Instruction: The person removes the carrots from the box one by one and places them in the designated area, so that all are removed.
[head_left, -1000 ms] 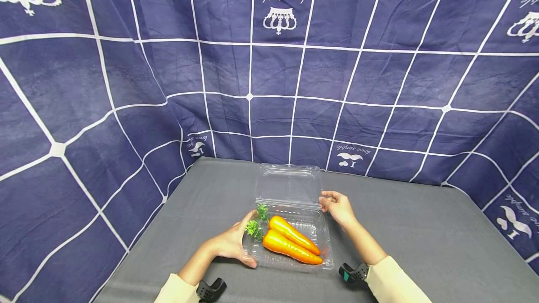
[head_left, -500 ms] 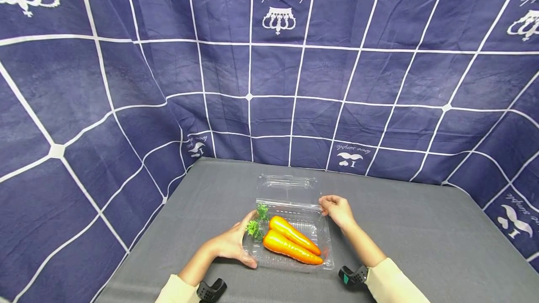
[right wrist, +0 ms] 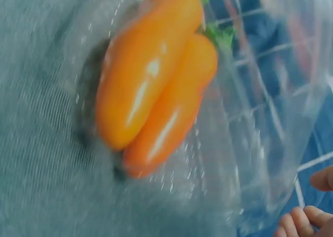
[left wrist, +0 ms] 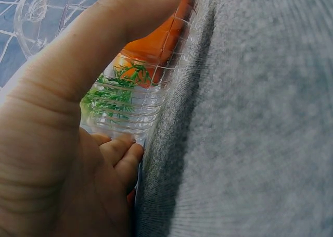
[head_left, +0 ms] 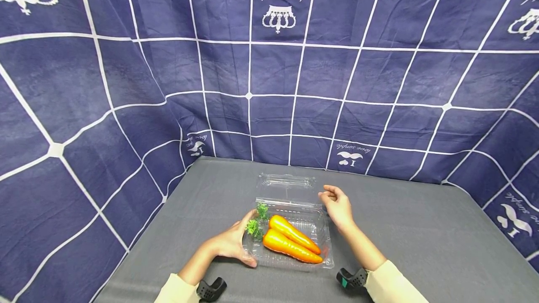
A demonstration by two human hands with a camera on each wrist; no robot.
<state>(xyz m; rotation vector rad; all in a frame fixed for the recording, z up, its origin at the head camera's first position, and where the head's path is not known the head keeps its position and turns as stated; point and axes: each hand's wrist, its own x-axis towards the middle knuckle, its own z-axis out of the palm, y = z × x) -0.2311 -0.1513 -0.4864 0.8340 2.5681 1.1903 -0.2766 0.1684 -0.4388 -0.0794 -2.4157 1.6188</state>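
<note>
A clear plastic clamshell box stands on the grey cloth in front of me, its hinged lid folded back towards the curtain. Inside lie two orange carrots side by side, their green tops to the left. My left hand grips the box's left side, thumb at the front corner and fingers towards the back; the left wrist view shows its thumb along the ribbed wall. Beside the lid's right edge, my right hand has loosely bent fingers with nothing between them.
Grey cloth covers the table and extends to both sides of the box. A dark blue curtain with white grid lines rises behind the table and along the sides. Black bands are on both wrists.
The lid has tipped further back and lower. My right hand has let go of the lid near the hinge and risen slightly. My left hand and the carrots have stayed put.
</note>
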